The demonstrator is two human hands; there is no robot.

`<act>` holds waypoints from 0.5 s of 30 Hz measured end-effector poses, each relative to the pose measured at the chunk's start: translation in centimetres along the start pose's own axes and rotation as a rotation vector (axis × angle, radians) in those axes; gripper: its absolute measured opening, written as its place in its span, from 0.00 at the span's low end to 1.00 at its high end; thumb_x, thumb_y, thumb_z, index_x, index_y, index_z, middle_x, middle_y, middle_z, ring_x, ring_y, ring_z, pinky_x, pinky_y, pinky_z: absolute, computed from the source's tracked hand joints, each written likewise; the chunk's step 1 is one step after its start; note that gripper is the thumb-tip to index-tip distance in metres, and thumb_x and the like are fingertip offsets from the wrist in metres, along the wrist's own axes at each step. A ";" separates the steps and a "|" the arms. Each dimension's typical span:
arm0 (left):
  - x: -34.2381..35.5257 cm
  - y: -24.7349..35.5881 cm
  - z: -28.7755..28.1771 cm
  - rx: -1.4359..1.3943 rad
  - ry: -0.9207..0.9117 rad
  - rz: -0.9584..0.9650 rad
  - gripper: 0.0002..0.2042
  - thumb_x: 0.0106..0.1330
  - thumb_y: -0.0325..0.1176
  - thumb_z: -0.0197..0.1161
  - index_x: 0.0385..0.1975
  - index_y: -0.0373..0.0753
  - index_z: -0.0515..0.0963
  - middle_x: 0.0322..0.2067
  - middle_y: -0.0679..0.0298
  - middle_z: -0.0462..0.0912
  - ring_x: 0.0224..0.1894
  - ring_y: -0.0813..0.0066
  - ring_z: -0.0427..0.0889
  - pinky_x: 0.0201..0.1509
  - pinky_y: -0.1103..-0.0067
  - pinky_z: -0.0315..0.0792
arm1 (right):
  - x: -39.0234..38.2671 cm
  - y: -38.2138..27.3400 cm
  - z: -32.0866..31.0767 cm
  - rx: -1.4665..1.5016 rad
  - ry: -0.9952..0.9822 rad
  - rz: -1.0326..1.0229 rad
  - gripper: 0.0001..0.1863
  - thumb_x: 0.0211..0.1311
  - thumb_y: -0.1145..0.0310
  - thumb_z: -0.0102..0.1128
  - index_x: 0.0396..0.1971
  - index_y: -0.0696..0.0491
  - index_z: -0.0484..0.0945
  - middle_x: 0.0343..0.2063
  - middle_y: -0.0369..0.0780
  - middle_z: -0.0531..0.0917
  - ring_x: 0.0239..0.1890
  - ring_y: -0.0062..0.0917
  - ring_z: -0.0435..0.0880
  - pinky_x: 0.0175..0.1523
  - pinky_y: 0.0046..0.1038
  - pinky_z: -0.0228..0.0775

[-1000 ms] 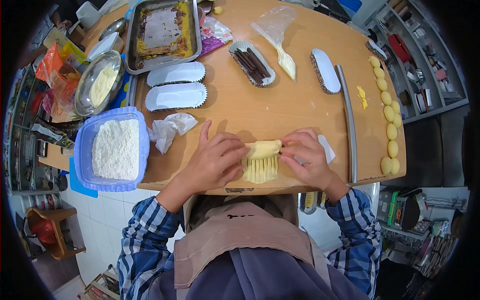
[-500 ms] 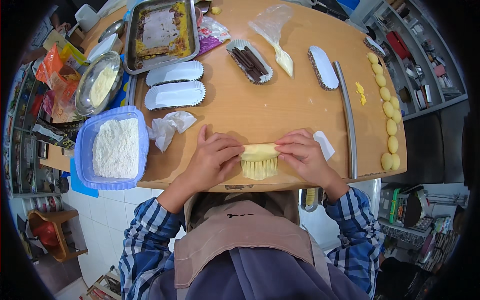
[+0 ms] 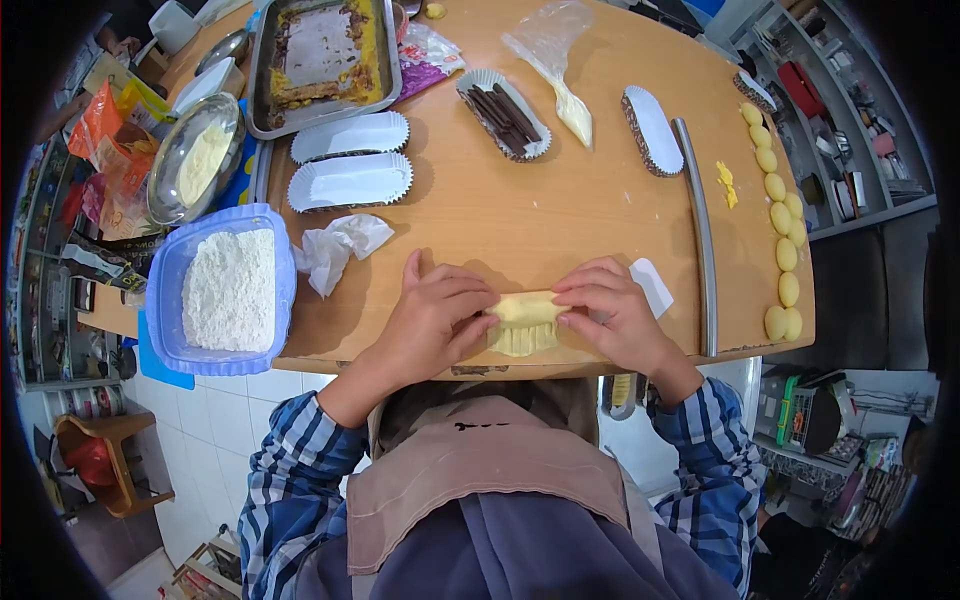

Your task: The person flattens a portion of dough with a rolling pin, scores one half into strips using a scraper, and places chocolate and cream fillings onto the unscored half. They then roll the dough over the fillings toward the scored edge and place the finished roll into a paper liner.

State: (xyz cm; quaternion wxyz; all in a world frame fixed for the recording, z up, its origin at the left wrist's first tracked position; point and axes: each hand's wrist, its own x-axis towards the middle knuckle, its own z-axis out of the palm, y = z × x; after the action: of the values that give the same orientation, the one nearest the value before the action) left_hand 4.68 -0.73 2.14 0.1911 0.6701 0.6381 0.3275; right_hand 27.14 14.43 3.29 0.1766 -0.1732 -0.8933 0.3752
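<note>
A pale yellow piece of dough (image 3: pixel 527 309) lies near the table's front edge, its far part rolled into a short log. Its near end is cut into narrow strips (image 3: pixel 524 340) that stick out below the roll. My left hand (image 3: pixel 437 312) pinches the left end of the roll, thumb on the near side and fingers on top. At the right end, the fingers and thumb of my right hand (image 3: pixel 607 308) are closed on it in the same way. Beside my right hand lies a flat white scraper (image 3: pixel 653 288).
A blue tub of flour (image 3: pixel 285 300) and crumpled white plastic (image 3: pixel 343 245) stand left. Farther off are paper baking cups (image 3: pixel 350 182), chocolate sticks (image 3: pixel 503 117), a piping bag (image 3: pixel 572 110) and a dirty metal tray (image 3: pixel 388 95). A metal rod (image 3: pixel 698 240) and several dough balls (image 3: pixel 782 218) lie right.
The dough has rolled further toward me, and the cut strips showing below the roll are shorter. Both hands have kept hold of its ends.
</note>
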 end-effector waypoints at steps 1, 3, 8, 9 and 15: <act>-0.2 0.3 -0.2 0.003 -0.005 0.037 0.11 0.57 0.31 0.69 0.40 0.41 0.82 0.43 0.65 0.81 0.50 0.67 0.77 0.68 0.55 0.44 | -0.3 -0.2 -0.1 0.003 -0.006 -0.004 0.09 0.47 0.74 0.69 0.32 0.53 0.83 0.38 0.35 0.82 0.48 0.33 0.75 0.54 0.35 0.62; -0.4 0.7 -0.3 0.004 -0.012 0.074 0.13 0.55 0.30 0.70 0.41 0.41 0.81 0.43 0.65 0.81 0.51 0.66 0.77 0.69 0.54 0.43 | -0.9 -0.4 -0.2 -0.004 -0.035 -0.007 0.11 0.45 0.75 0.70 0.32 0.53 0.83 0.39 0.36 0.81 0.48 0.34 0.74 0.54 0.35 0.62; 0.2 2.1 -0.3 -0.026 0.122 0.056 0.17 0.56 0.32 0.69 0.46 0.39 0.79 0.47 0.63 0.79 0.54 0.63 0.74 0.68 0.52 0.42 | -0.6 -1.5 -0.2 0.024 0.001 0.014 0.14 0.46 0.75 0.68 0.36 0.53 0.81 0.39 0.38 0.80 0.48 0.36 0.73 0.54 0.35 0.62; 0.2 1.9 -0.1 -0.027 0.120 0.057 0.17 0.56 0.32 0.69 0.46 0.39 0.79 0.47 0.63 0.79 0.54 0.63 0.74 0.68 0.52 0.42 | -0.4 -1.4 -0.1 0.049 0.049 0.027 0.14 0.48 0.74 0.68 0.38 0.53 0.81 0.40 0.39 0.80 0.47 0.36 0.73 0.55 0.35 0.61; -0.6 0.5 0.7 0.071 0.028 0.089 0.14 0.58 0.36 0.67 0.43 0.40 0.80 0.40 0.64 0.82 0.51 0.65 0.77 0.63 0.42 0.46 | -0.5 -0.5 0.0 -0.069 -0.059 0.025 0.16 0.48 0.74 0.68 0.40 0.56 0.81 0.38 0.41 0.82 0.47 0.36 0.75 0.52 0.34 0.65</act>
State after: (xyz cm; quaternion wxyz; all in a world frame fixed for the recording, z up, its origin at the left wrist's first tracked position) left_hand 5.55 -1.22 1.84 0.1438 0.6995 0.6215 0.3221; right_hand 27.46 13.90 3.60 0.1396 -0.1792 -0.9084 0.3511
